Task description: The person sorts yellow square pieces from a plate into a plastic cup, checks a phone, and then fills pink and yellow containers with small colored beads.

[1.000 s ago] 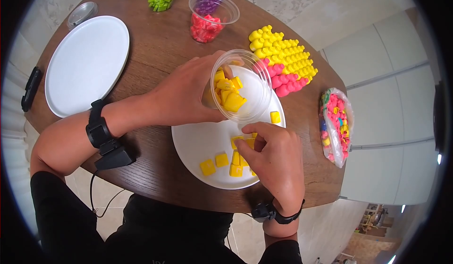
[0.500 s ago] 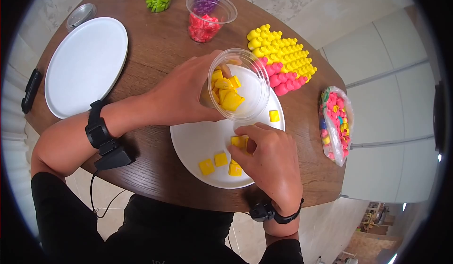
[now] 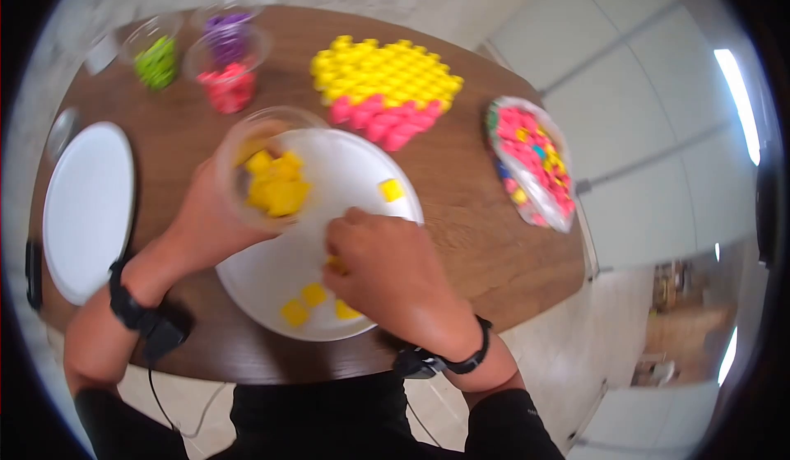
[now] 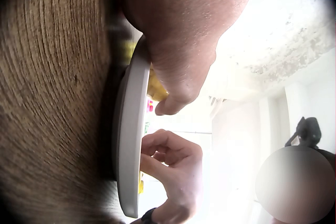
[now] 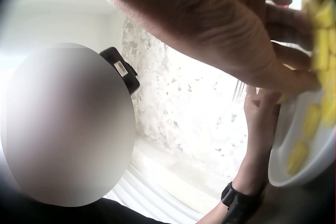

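My left hand (image 3: 197,217) grips a clear plastic cup (image 3: 234,192), tilted over the near white plate (image 3: 354,160), with yellow square pieces (image 3: 280,188) inside. Low over that plate, my right hand (image 3: 391,267) has thumb and fingers bent around a yellow piece (image 3: 335,264), mostly hidden by the hand. In the right wrist view the thumb tip meets a cluster of yellow pieces (image 5: 321,50). Two loose yellow squares (image 3: 295,312) lie near the plate's front edge, and a single yellow square (image 3: 391,189) sits toward its right rim.
Yellow bottle-shaped pieces (image 3: 387,69) stand packed behind the plate, with pink ones (image 3: 387,121) in front. A bag of coloured pieces (image 3: 535,164) lies right. Cups of green (image 3: 156,63), purple (image 3: 228,39) and red pieces (image 3: 229,90) stand back left, beyond another white plate (image 3: 89,213).
The head view has swung, so the table and hands appear shifted left and blurred. My left hand keeps its grip on the cup; my right hand stays low over the yellow pieces.
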A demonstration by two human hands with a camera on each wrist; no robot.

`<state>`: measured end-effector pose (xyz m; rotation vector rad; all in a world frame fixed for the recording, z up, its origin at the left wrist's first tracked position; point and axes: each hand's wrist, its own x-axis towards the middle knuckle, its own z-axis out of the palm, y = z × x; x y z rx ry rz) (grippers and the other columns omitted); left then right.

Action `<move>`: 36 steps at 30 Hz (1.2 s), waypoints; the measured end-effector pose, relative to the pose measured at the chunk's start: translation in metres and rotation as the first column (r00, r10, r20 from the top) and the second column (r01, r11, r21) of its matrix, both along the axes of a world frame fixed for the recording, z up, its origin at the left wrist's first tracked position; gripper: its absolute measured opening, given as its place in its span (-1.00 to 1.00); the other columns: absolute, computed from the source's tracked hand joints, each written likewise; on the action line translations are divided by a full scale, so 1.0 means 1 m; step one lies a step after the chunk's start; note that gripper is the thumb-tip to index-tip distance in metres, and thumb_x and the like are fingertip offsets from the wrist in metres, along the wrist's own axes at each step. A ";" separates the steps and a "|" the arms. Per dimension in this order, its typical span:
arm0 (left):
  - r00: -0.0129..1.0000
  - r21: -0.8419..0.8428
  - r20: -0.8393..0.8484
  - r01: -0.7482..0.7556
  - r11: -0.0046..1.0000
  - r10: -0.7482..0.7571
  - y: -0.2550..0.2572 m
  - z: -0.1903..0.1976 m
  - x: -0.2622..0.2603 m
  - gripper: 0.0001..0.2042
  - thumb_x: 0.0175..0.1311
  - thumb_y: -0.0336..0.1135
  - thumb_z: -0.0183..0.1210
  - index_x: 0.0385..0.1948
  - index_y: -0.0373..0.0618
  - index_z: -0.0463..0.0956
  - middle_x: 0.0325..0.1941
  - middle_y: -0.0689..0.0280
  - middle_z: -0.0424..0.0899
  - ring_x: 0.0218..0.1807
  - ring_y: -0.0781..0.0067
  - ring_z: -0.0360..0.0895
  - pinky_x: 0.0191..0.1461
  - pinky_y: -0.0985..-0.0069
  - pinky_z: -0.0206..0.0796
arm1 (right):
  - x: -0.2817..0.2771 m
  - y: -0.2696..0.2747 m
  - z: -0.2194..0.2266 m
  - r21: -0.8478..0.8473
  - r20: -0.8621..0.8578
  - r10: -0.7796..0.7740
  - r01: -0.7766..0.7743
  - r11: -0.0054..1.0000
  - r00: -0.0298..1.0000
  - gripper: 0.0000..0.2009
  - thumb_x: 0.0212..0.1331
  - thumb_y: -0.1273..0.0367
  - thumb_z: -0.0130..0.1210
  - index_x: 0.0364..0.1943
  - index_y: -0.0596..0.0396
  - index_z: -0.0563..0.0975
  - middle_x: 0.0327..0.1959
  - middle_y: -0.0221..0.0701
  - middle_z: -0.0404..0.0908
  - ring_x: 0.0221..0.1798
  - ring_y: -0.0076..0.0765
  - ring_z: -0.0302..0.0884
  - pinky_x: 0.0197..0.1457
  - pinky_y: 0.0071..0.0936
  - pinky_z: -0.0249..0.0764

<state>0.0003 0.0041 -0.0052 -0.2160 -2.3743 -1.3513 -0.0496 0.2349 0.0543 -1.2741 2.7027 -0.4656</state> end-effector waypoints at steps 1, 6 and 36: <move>0.999 0.021 0.044 -0.033 0.999 0.032 -0.001 -0.001 0.001 -0.10 -0.17 -0.41 0.62 0.37 -0.15 0.37 0.42 0.15 0.46 0.44 0.25 0.44 0.54 0.29 0.25 | 0.000 0.001 -0.004 -0.052 0.011 0.038 -0.037 0.998 0.999 -0.85 0.07 0.38 0.28 -0.35 0.16 0.61 -0.31 -0.17 0.66 -0.22 0.08 0.69 -0.11 -0.09 0.59; 0.995 -0.146 -0.025 -0.104 0.984 0.101 -0.006 -0.013 0.003 -0.08 -0.16 -0.47 0.59 0.41 -0.17 0.33 0.41 0.16 0.45 0.41 0.24 0.46 0.54 0.31 0.23 | -0.002 0.001 -0.017 -0.229 0.031 0.054 -0.045 0.972 0.998 -0.88 0.06 0.47 0.17 -0.32 0.23 0.57 -0.29 -0.07 0.64 -0.20 0.15 0.67 -0.07 -0.02 0.56; 0.997 -0.091 -0.022 -0.072 0.993 0.070 0.003 0.002 0.002 -0.10 -0.12 -0.37 0.63 0.39 -0.09 0.35 0.13 0.26 0.63 0.14 0.34 0.62 0.31 0.37 0.43 | -0.032 0.010 0.017 -0.602 0.200 -0.199 0.280 0.748 0.959 -0.87 0.09 0.50 0.34 -0.27 0.23 0.73 -0.45 -0.22 0.73 -0.46 -0.28 0.70 -0.39 -0.37 0.51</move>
